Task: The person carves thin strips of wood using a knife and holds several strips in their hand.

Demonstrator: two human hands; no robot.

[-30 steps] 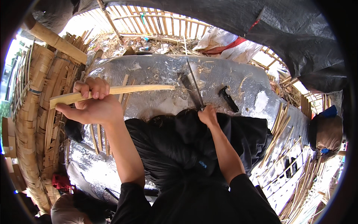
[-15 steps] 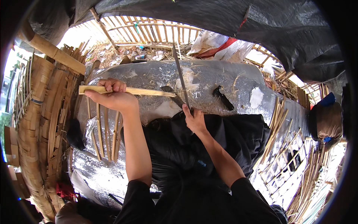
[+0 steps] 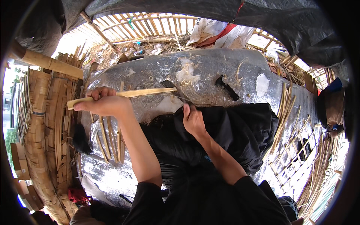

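My left hand [image 3: 108, 103] is closed around a pale bamboo strip [image 3: 146, 92], its thumb lying along the near end. The strip points right, across the front of my body, and its far tip is close to my right hand. My right hand [image 3: 195, 120] is closed on a knife [image 3: 180, 98]. Only a thin, blurred line of the blade shows beside the strip's tip, and the handle is hidden in my fist. A small dark piece [image 3: 167, 84] lies just beyond the strip. Black cloth [image 3: 232, 129] covers my lap beneath both hands.
I sit on a silvery sheet [image 3: 150, 67] dotted with shavings. A black tool [image 3: 227, 88] lies ahead to the right. Split bamboo strips [image 3: 108, 138] rest at left, more strips [image 3: 283, 116] at right beside a bamboo lattice [image 3: 292, 150]. Woven bamboo [image 3: 37, 142] stands far left.
The long blade, upright before, has swung down toward the strip and is now blurred. My left hand has shifted left and slightly down, tilting the strip so its right end sits higher.
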